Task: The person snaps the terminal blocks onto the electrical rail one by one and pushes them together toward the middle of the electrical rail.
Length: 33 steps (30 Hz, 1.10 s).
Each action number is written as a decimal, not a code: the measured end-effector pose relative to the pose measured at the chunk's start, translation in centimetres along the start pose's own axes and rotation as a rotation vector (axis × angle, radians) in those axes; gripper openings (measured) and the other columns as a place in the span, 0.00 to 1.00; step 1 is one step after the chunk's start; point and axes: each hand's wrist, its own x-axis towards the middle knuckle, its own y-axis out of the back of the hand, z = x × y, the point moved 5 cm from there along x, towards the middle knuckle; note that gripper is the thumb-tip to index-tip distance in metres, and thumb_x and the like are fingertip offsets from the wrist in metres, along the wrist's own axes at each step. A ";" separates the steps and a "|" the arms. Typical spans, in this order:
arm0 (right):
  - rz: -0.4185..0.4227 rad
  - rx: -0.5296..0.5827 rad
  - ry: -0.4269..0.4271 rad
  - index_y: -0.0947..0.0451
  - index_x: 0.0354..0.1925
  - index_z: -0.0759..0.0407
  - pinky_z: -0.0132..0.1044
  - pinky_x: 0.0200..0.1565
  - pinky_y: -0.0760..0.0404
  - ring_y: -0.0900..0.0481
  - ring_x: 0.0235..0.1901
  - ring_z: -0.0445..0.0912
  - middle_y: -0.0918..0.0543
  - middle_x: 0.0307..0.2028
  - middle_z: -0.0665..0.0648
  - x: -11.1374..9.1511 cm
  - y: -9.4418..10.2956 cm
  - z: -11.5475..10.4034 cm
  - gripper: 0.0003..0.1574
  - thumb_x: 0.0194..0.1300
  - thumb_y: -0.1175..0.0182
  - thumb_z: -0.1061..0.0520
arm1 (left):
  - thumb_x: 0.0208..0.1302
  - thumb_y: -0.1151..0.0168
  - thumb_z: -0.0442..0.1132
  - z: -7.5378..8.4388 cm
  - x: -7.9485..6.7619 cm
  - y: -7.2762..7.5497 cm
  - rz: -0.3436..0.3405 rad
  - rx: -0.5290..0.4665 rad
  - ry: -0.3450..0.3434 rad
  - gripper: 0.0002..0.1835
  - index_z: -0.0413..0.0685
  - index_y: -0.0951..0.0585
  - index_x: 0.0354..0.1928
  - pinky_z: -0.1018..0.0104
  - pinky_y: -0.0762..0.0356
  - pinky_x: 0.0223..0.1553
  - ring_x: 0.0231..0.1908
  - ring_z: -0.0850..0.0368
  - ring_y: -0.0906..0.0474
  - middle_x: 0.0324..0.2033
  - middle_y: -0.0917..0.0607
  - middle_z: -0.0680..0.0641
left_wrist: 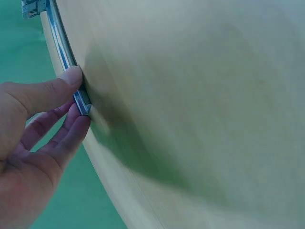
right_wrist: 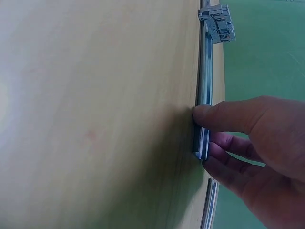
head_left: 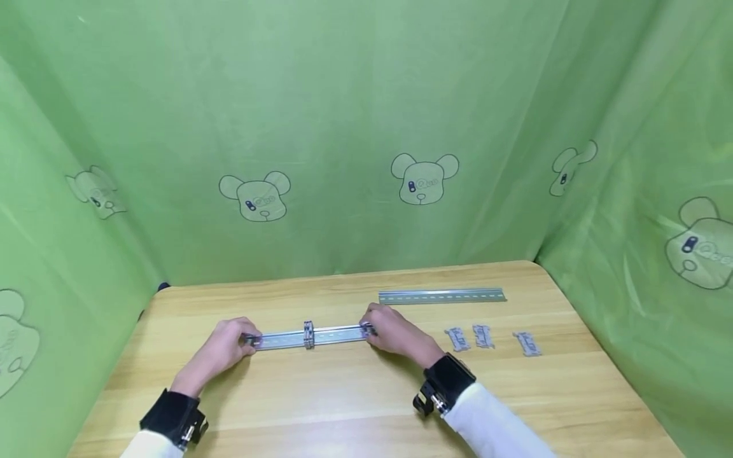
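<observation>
A slotted metal DIN rail point(head_left: 335, 335) lies across the wooden table, with a grey terminal block point(head_left: 308, 334) mounted near its middle. At the rail's left end, my left hand point(head_left: 231, 343) pinches it between thumb and fingers; the left wrist view shows the thumb point(left_wrist: 71, 76) on the near edge. My right hand point(head_left: 392, 331) grips the opposite end the same way, its thumb point(right_wrist: 205, 114) along the rail in the right wrist view. There the terminal block point(right_wrist: 218, 23) stands out from the rail.
Behind and to the right lies a second DIN rail point(head_left: 443, 296). Three loose grey terminal blocks, one of them the rightmost block point(head_left: 527, 344), lie right of my right hand. Green curtains point(head_left: 343, 127) enclose the wooden table point(head_left: 321, 407) at the back and sides.
</observation>
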 end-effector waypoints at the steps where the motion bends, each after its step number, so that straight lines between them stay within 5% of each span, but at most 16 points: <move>1: -0.004 0.003 0.001 0.15 0.38 0.63 0.35 0.41 0.14 0.23 0.38 0.46 0.18 0.40 0.60 0.1 0.0 0.0 0.09 0.55 0.33 0.65 | 0.41 0.24 0.26 0.0 0.0 0.1 0.000 0.003 0.000 0.16 0.42 0.12 0.37 0.57 0.13 0.38 0.34 0.51 0.18 0.36 0.13 0.45; 12: -0.008 -0.004 -0.029 0.16 0.38 0.62 0.34 0.40 0.14 0.23 0.38 0.46 0.19 0.41 0.59 0.2 0.4 0.4 0.09 0.55 0.33 0.64 | 0.42 0.24 0.26 0.3 0.7 0.5 0.000 -0.004 0.016 0.16 0.41 0.13 0.37 0.59 0.12 0.37 0.34 0.51 0.18 0.36 0.13 0.45; 18: 0.037 0.088 -0.091 0.20 0.53 0.66 0.45 0.57 0.19 0.23 0.52 0.55 0.20 0.53 0.65 -1.3 2.6 1.8 0.23 0.59 0.33 0.61 | 0.43 0.25 0.26 1.8 1.3 1.4 0.020 0.018 0.041 0.19 0.37 0.14 0.42 0.50 0.14 0.46 0.40 0.44 0.18 0.40 0.14 0.39; 25: 0.153 0.022 -0.160 0.22 0.56 0.66 0.52 0.57 0.20 0.24 0.54 0.57 0.21 0.55 0.64 -4.3 7.4 7.2 0.27 0.57 0.32 0.63 | 0.52 0.28 0.30 9.0 5.7 2.8 0.058 0.076 -0.022 0.19 0.35 0.16 0.48 0.47 0.20 0.55 0.50 0.41 0.21 0.48 0.16 0.36; 33: 0.166 -0.037 -0.261 0.24 0.58 0.66 0.61 0.55 0.22 0.26 0.55 0.64 0.26 0.58 0.69 -8.1 10.1 13.7 0.30 0.56 0.32 0.64 | 0.58 0.30 0.38 16.6 12.7 -2.7 -0.102 0.115 -0.125 0.21 0.39 0.18 0.53 0.58 0.19 0.55 0.51 0.47 0.20 0.51 0.16 0.40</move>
